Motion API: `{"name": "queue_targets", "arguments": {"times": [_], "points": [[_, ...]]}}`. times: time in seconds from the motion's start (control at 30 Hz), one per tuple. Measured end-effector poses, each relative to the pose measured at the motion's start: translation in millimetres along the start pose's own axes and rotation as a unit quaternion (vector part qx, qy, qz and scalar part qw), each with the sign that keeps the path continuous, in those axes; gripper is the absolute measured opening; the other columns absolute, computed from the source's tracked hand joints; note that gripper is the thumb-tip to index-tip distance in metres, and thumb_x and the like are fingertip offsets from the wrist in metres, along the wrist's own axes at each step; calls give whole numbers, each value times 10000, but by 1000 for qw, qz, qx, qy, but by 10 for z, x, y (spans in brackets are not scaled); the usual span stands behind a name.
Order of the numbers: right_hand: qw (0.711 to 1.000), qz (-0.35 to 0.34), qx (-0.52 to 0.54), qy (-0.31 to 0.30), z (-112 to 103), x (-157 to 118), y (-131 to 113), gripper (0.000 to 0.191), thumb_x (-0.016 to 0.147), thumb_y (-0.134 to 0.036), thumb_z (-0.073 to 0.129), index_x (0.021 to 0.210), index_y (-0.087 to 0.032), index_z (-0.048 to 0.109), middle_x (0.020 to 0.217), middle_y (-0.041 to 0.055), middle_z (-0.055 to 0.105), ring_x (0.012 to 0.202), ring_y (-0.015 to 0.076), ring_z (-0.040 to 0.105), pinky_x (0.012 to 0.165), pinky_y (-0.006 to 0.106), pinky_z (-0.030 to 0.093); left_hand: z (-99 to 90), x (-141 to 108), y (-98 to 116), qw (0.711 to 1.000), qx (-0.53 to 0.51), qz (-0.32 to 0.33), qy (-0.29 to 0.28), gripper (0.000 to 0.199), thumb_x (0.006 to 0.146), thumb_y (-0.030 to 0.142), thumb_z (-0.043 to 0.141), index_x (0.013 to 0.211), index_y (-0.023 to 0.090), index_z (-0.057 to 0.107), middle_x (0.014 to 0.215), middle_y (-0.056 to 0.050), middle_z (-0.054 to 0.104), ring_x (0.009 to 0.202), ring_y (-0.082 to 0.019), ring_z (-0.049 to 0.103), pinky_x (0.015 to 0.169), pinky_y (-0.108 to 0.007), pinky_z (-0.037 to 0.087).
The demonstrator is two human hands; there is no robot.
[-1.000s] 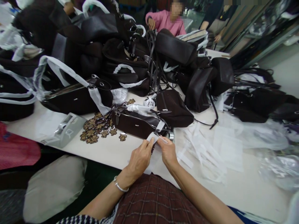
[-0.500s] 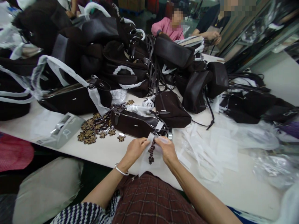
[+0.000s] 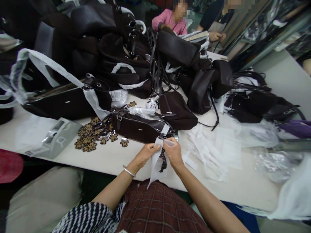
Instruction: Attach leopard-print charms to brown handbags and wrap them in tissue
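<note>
A grey box-like object (image 3: 52, 139) sits on the white table (image 3: 102, 158), then flower-shaped charms (image 3: 86, 138) lie heaped near a small dark bag (image 3: 132, 127). The left hand (image 3: 145, 154), nearly closed, pinches a white strip (image 3: 155, 161) before the bag's right end; a dark braided cord (image 3: 163, 160) hangs alongside. The right hand (image 3: 174, 152), curled, pinches the strip's top; whether it also grips the cord, I cannot tell
</note>
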State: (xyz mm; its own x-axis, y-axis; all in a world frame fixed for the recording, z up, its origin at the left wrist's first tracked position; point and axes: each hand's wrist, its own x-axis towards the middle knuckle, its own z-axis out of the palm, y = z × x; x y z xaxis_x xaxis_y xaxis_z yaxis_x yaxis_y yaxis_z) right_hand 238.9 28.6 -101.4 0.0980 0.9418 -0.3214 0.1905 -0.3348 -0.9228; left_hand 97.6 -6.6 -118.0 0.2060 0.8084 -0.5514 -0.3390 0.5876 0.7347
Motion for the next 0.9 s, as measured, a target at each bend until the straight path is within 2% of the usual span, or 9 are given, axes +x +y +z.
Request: {"name": "queue_targets", "arguments": {"times": [0.1,0.23,0.4,0.6,0.7,0.8,0.9], "points": [[999,-16,-36,21,36,-7,-6,229,696,-386,698,750,-215,555,664,-38,566,614,140,511,581,249,404,0,34,-12,998,45,31,23,518,676,571,780,875,98,708,770,-23,673,673,-133,559,631,-232,394],[996,-33,-72,49,55,-97,-90,195,711,-378,677,745,-226,560,685,-28,581,650,161,526,630,268,418,11,41,-38,999,-28,13,14,534,656,563,801,883,90,707,744,-26,674,632,-121,549,617,-232,401],[1000,10,-9,-10,0,-235,-64,247,679,-374,720,810,-212,589,706,-38,575,645,146,503,619,259,422,0,49,-32,994,-107,-34,-5,530,643,527,831,897,82,693,726,-47,677,596,-119,567,589,-238,431],[998,54,33,-4,31,-189,59,326,613,-402,790,698,-208,543,603,-68,522,567,115,446,545,238,372,-34,87,51,994,-97,-38,-26,473,619,465,858,862,90,703,737,-39,688,605,-113,580,597,-234,454],[992,89,89,-29,34,-201,22,366,577,-398,831,719,-200,557,590,-73,541,549,110,465,539,235,377,-38,112,117,998,-45,-32,-5,429,600,410,861,839,86,712,719,-35,686,588,-112,569,583,-233,445],[981,113,150,-44,0,-332,-8,410,581,-380,853,872,-195,632,732,-30,668,640,144,575,618,262,457,-30,138,169,1000,-3,-23,21,355,598,356,837,794,88,712,680,-21,668,558,-104,541,558,-229,422],[972,136,176,-71,-29,-537,57,510,610,-387,857,1049,-202,677,953,36,738,816,205,660,770,329,518,-10,148,179,1000,-16,-20,15,346,595,344,825,797,89,707,690,-22,665,573,-106,540,568,-231,416]]}}
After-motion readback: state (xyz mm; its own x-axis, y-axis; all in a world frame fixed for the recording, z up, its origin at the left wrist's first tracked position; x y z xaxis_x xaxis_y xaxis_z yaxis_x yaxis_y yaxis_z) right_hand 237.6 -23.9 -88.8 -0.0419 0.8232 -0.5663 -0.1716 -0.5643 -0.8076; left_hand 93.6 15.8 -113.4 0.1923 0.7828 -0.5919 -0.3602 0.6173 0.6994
